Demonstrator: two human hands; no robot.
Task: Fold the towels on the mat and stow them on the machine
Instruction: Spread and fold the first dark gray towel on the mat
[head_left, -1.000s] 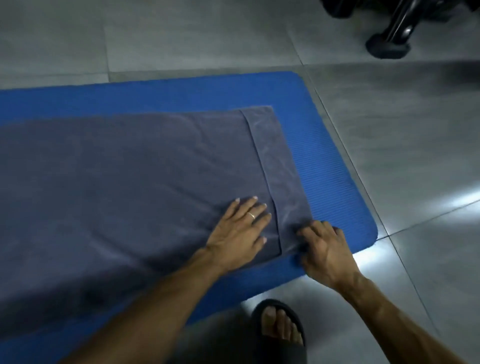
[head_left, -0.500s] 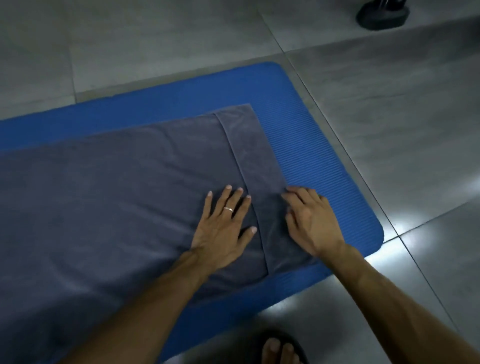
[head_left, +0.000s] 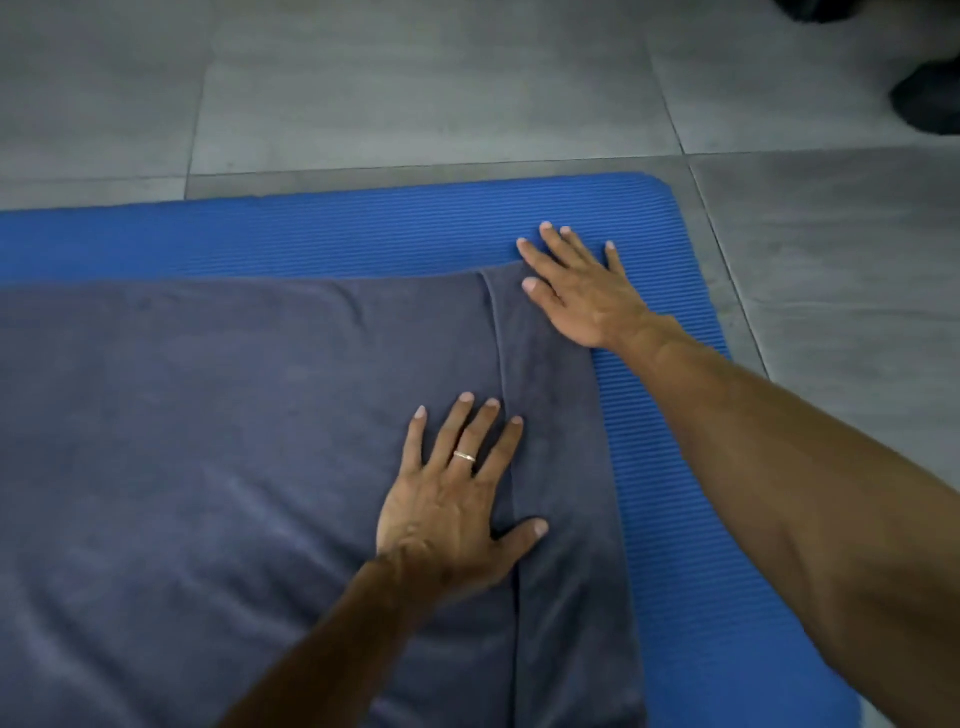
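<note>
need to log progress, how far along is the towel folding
Early. Done: the grey towel lies spread on the blue mat with a narrow strip folded over at its right end. In hand: left hand and right hand press it flat. Left: the main folds, and stowing; no machine clearly in view.

Both hands flat, palms down, fingers spread: left hand (head_left: 447, 499) near, right hand (head_left: 582, 291) reaching farther forward.

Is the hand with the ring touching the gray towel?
Touching. The head view shows the left hand, the ringed one, lying flat with spread fingers on the gray towel, no gap beneath the palm.
</note>
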